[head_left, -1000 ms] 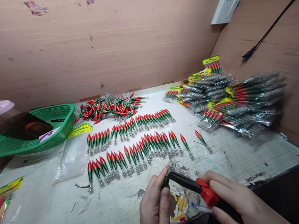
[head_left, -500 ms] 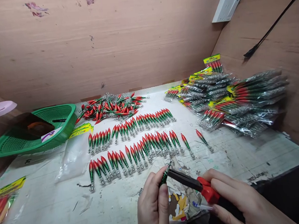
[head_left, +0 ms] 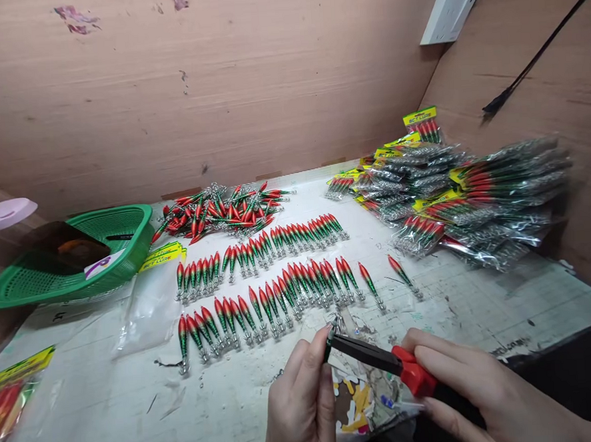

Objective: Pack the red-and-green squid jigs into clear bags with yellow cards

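My left hand (head_left: pixel 301 401) pinches a dark green fishing lure (head_left: pixel 328 346), hook end up, its body mostly hidden by the fingers. My right hand (head_left: pixel 471 397) is closed around red-and-black pliers (head_left: pixel 412 370), whose jaw tips meet the lure near its hooks. A thin whitish strip (head_left: pixel 410 407) shows beside the right fingers; whether they hold it I cannot tell. Beyond my hands, red-and-green lures stand out in a front row (head_left: pixel 261 310) and a back row (head_left: pixel 287 241), hooks toward me. Two lie apart at the right, one of them the end lure (head_left: pixel 404 276).
A heap of lures (head_left: pixel 219 212) lies by the back wall. Bagged lures (head_left: pixel 454 198) are piled at the right. At the left are a green basket (head_left: pixel 143 237), clear bags (head_left: pixel 145 310) with yellow headers and another lure pack (head_left: pixel 20 391). A socket (head_left: pixel 450 11) is on the wall.
My left hand has turned the lure slightly, so less of its body shows. The pliers stay at its hook end. The view has shifted a little.
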`<action>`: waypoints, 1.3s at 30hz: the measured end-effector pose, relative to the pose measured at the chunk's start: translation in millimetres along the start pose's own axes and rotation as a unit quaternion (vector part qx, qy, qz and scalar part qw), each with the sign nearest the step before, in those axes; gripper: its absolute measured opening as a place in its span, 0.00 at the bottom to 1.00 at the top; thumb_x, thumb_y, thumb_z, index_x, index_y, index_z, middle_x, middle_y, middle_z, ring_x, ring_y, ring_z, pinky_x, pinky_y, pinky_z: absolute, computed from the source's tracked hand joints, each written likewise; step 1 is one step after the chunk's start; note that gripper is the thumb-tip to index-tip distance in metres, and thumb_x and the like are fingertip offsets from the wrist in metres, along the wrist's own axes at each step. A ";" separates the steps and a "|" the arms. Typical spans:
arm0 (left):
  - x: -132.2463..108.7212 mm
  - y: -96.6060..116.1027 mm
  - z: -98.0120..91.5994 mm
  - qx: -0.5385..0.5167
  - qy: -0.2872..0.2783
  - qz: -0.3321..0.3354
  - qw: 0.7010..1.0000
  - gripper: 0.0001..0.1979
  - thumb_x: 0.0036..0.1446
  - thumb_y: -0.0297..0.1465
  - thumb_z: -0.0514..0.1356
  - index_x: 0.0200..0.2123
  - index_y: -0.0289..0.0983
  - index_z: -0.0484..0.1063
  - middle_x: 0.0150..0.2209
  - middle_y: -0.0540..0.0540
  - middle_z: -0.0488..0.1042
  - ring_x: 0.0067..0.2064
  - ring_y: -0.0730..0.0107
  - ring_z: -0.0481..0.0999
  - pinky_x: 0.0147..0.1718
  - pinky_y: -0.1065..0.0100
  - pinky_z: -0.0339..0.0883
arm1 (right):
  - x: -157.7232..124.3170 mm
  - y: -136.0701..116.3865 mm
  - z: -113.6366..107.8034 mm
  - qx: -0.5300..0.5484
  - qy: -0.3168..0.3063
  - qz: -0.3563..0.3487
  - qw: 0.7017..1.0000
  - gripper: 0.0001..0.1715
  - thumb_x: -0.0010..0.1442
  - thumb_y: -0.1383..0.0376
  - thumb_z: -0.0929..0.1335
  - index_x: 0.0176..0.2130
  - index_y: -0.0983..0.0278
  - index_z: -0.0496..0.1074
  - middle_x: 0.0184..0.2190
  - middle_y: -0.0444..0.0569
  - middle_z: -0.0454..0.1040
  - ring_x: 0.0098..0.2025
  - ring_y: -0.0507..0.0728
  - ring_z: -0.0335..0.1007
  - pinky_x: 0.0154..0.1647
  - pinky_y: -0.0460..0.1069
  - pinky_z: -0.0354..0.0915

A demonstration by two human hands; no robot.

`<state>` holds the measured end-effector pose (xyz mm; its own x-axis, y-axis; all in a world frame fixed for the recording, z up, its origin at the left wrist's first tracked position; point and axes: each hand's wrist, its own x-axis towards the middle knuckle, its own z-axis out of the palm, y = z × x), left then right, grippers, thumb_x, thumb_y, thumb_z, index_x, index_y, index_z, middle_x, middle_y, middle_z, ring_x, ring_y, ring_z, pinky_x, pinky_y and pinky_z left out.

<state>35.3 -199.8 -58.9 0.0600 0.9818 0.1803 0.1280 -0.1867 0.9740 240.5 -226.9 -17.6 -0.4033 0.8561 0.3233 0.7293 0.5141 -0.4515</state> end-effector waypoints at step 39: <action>179.3 -51.5 138.7 0.302 -0.497 0.430 0.691 0.09 0.50 0.27 0.65 0.37 0.42 0.79 0.39 0.48 0.78 0.41 0.66 0.71 0.40 0.68 0.62 | 3.3 164.3 46.6 -0.030 -0.006 0.448 0.893 0.12 0.63 0.59 0.66 0.38 0.67 0.71 0.33 0.44 0.73 0.31 0.49 0.70 0.34 0.49 0.69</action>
<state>176.7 -19.1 -95.7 0.9822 0.0456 0.1824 -0.0067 -0.9611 0.2760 333.2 -137.0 -129.5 0.3518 0.9231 -0.1554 0.7908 -0.3819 -0.4783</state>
